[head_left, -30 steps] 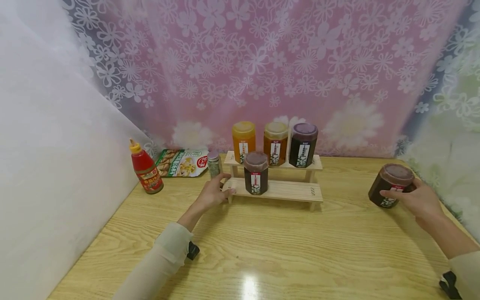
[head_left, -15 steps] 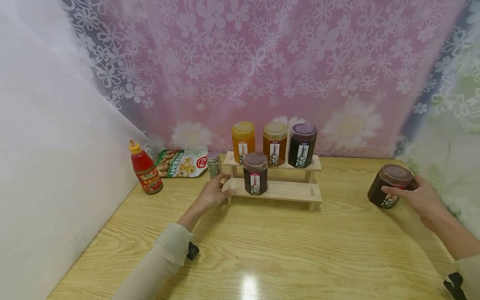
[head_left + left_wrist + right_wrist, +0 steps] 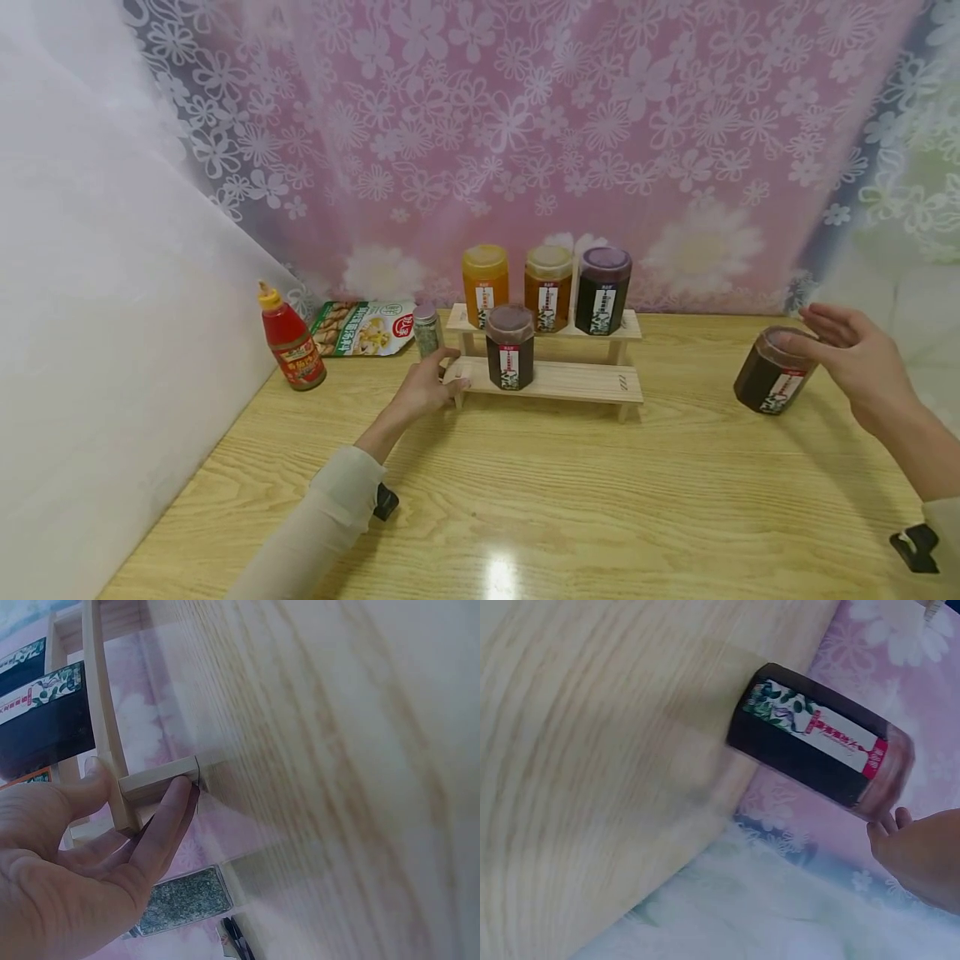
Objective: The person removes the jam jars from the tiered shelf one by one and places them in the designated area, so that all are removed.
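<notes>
One jar [image 3: 771, 379] stands vertical, lid [image 3: 765, 342] up; right hand [image 3: 862, 358] spread, left hand [image 3: 422, 387] pinching shelf [image 3: 577, 379].

- Before me hangs a pink floral curtain [image 3: 510, 167].
- White cloth [image 3: 112, 292] drapes on my left.
- My wood-grain table [image 3: 562, 500] catches a bright light reflection [image 3: 501, 575].

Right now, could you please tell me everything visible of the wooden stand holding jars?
The wooden stand looks pale and grained, with two shelves, the rear one higher, on short legs. It stands upright on the table. Three jars line the rear shelf; one dark jar sits left of centre on the front shelf. The left hand grips the front shelf's left end; a dark mark shows near the right.
</notes>
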The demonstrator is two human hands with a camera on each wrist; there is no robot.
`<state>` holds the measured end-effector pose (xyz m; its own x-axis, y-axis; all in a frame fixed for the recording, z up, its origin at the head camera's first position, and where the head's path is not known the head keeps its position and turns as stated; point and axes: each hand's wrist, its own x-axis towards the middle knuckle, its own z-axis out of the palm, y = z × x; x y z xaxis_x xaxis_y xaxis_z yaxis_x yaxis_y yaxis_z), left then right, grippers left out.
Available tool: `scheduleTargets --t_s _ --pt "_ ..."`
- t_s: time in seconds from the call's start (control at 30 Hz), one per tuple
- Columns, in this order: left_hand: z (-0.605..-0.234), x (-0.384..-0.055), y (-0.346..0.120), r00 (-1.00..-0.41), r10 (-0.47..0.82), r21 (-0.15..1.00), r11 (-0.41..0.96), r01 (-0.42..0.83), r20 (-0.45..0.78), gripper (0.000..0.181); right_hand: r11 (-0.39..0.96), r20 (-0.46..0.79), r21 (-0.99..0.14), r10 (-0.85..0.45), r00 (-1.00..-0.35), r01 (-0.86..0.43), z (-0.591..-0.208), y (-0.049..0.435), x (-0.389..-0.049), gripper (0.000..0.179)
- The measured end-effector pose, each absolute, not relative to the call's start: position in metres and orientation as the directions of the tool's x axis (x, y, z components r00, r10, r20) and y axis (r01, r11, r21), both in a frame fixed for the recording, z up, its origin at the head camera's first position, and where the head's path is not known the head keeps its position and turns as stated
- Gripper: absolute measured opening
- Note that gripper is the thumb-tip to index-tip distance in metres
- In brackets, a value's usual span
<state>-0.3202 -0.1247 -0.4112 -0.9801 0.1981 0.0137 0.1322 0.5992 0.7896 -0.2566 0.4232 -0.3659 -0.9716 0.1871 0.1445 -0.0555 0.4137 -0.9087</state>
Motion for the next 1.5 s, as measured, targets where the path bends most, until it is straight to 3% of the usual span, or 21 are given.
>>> scheduleTargets --t_s 0.13,0.3,0.37,0.93,1.2,1.5 --pt "-0.411 -0.321 -0.125 -0.980 0.197 0.792 0.596 0.131 0.014 0.055 0.374 0.156 -0.924 0.165 -0.974 -0.084 -0.360 0.418 -0.257 0.070" --pt "-0.410 -0.321 -0.125 -0.980 0.197 0.804 0.583 0.119 0.002 0.055 0.099 0.209 -0.974 0.037 -0.977 -0.204 -0.359 0.412 -0.254 0.051" --pt "-0.410 -0.320 -0.125 -0.980 0.198 0.807 0.579 0.117 0.000 0.056 0.049 0.231 -0.971 -0.025 -0.973 -0.232 -0.359 0.408 -0.252 0.050" --pt "-0.414 -0.322 -0.126 -0.979 0.205 0.798 0.587 0.136 0.016 0.057 0.378 0.161 -0.899 -0.187 -0.969 -0.222 -0.369 0.344 -0.247 0.058" --pt "-0.413 -0.321 -0.125 -0.982 0.191 0.804 0.583 0.116 0.003 0.057 0.296 0.165 -0.925 -0.247 -0.955 -0.237 -0.375 0.310 -0.244 0.052" --pt "-0.414 -0.321 -0.126 -0.982 0.187 0.801 0.589 0.109 -0.005 0.056 0.254 0.125 -0.947 -0.269 -0.955 -0.195 -0.388 0.274 -0.247 0.062"
